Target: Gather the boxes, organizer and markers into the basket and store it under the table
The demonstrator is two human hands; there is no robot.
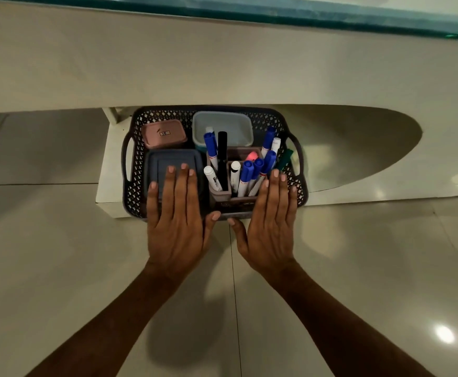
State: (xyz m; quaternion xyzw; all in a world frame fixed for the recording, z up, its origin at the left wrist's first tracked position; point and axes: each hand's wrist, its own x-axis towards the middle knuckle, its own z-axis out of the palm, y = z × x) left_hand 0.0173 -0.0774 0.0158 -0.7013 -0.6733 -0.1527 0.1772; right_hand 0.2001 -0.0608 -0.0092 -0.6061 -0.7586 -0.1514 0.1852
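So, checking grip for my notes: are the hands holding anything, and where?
Nothing is held: left hand and right hand lie flat at the basket near side.

Table edge (222, 63) overhangs basket (135, 164) rear; markers (245, 172) upright; floor (59, 254) around open.

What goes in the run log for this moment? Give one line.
stage: storing | basket: packed, on low shelf under table | left hand: flat, at near rim | right hand: flat, at near rim | markers: upright in organizer
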